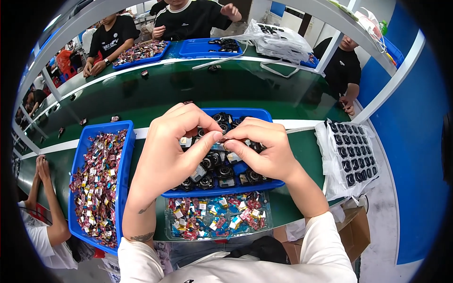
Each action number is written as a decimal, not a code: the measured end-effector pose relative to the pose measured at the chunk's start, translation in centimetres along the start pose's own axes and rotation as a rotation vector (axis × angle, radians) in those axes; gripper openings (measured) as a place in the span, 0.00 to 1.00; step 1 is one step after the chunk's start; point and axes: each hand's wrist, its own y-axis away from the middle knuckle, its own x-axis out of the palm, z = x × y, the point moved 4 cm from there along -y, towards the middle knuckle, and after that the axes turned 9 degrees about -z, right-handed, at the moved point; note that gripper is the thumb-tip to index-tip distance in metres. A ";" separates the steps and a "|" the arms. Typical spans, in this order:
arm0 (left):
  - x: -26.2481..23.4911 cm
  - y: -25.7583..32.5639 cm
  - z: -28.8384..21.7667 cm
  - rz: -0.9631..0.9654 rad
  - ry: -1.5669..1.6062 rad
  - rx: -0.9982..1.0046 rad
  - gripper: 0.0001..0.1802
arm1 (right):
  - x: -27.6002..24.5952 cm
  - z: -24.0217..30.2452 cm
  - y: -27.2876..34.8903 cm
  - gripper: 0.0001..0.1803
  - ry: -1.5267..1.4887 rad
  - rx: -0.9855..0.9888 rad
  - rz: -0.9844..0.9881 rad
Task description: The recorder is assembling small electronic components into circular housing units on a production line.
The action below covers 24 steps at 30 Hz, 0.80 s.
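The long green table [155, 89] runs across the view, with other people seated along its far side and one at the left edge. On it, just left of the person's left forearm, sits a large blue plastic tray [126, 155] heaped with small shiny red and pink wrapped packets. In front of the person lies a second blue plastic tray [236, 113] holding small round black parts, and touching its near edge is a clear plastic tray [217, 233] filled with mixed red, blue and white wrapped packets. To the right, well apart from the hands, a white plastic sheet with rows of black round parts [351, 155] rests on the table edge above a brown cardboard box [356, 231].

Both hands meet above the middle blue tray. The left hand [172, 146] and the right hand [262, 148] have their thumbs and forefingers pinched tight on a small, thin wrapped piece [222, 138], which is held between the two sets of fingers [210, 137]. Its long axis lies roughly left to right, one end toward each hand, about level. It is mostly covered by the fingertips, so its exact shape and colour cannot be told. The remaining fingers of both hands are curled inward
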 end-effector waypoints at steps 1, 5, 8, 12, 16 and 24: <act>0.1 -0.1 -0.1 0.000 0.010 0.043 0.07 | -0.2 0.1 0.0 0.06 -0.001 0.000 -0.002; 0.7 0.0 0.0 -0.058 0.165 -0.033 0.10 | -1.3 -0.5 -0.3 0.04 -0.086 0.101 -0.088; 1.1 0.1 0.3 -0.058 0.252 -0.125 0.10 | -1.4 0.1 -0.3 0.04 0.015 -0.065 -0.092; 0.0 -0.1 0.2 -0.057 0.127 -0.149 0.05 | -2.1 -0.2 -0.5 0.04 -0.014 0.055 -0.132; -0.3 0.0 0.2 0.082 -0.053 0.045 0.05 | -2.0 -1.2 0.0 0.05 -0.082 0.212 -0.142; 0.8 0.0 0.2 0.014 -0.035 -0.093 0.08 | -1.1 0.5 -0.4 0.07 0.120 -0.141 -0.103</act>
